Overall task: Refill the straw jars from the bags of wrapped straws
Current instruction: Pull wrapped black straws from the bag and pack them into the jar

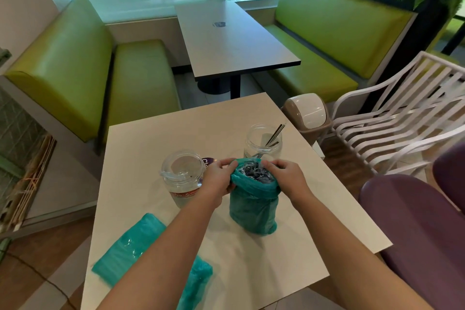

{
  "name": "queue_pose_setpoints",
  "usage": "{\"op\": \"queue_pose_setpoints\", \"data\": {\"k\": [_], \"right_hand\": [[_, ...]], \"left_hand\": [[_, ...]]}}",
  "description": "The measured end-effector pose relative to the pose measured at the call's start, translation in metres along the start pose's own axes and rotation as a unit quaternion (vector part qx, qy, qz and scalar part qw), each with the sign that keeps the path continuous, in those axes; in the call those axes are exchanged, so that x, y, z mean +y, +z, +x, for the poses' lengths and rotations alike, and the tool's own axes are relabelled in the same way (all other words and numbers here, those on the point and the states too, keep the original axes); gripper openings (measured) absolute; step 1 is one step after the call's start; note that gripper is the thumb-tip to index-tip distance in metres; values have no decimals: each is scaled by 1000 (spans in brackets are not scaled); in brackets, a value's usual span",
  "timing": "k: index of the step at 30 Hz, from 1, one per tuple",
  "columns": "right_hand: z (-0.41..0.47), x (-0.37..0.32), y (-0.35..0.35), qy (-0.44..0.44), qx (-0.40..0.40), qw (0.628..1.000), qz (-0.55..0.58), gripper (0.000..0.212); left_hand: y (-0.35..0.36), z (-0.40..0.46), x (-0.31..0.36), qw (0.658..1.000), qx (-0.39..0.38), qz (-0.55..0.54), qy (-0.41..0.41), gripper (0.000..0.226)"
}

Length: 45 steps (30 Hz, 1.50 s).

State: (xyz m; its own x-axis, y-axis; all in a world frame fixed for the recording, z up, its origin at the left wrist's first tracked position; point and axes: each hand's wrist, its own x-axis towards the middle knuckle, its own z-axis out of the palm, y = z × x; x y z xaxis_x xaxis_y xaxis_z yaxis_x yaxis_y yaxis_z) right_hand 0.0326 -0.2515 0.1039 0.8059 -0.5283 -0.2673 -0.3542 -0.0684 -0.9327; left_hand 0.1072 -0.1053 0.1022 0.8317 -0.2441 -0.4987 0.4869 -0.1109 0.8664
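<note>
A teal plastic bag (pixel 253 205) stands upright in the middle of the white table (pixel 289 246), its mouth rolled down and open over wrapped straws (pixel 254 173). My left hand (pixel 219 175) grips the left rim of the bag's mouth. My right hand (pixel 284 173) grips the right rim. A clear jar (pixel 182 176) with a red label stands left of the bag and looks empty. A second clear jar (pixel 263 143) stands behind the bag and holds a few dark straws. Another teal bag (pixel 141 251) lies flat at the near left of the table.
A purple round sticker (pixel 208 161) lies on the table between the jars. A small swing-lid bin (pixel 308 114) stands off the table's far right corner. White slatted chair (pixel 402 118) and purple seat (pixel 415 229) at right; green benches and a dark table (pixel 231 40) lie beyond.
</note>
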Motion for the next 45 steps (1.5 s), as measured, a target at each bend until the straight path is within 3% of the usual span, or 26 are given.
{"op": "queue_pose_setpoints", "data": {"k": [2,5,10,15,19,24,27,32,35,38,45], "right_hand": [[3,4,2,15,9,1000,0,15],[2,8,1,17,10,1000,21,2],[-11,2,-11,21,-36,996,79,18],[-18,5,-14,29,-43,999,1,22],[-18,7,-12,78,-79,988,105,28],[-14,14,-14,67,-78,980,171,32],[-16,17,-14,47,-77,983,160,41],[-15,35,-5,-18,-13,999,-23,48],[-14,37,-3,-58,-9,994,-90,48],[-14,35,-3,-62,-45,996,-46,48],[-15,37,-2,-42,-61,997,10,47]], "left_hand": [[2,0,-4,1000,26,4,7,6],[1,-1,-9,1000,4,0,7,24],[-14,-7,-7,991,-78,-112,-11,23],[-25,-8,-13,985,-149,-89,2,43],[-29,-6,-10,982,-167,-93,8,52],[-39,3,-13,975,-208,-78,19,78],[-41,3,-23,974,-199,50,94,84],[-35,-2,-28,943,-178,238,147,95],[-32,2,-31,918,-156,327,164,125],[-24,2,-32,937,-115,276,180,142],[-15,10,-35,958,-48,178,219,112]]}}
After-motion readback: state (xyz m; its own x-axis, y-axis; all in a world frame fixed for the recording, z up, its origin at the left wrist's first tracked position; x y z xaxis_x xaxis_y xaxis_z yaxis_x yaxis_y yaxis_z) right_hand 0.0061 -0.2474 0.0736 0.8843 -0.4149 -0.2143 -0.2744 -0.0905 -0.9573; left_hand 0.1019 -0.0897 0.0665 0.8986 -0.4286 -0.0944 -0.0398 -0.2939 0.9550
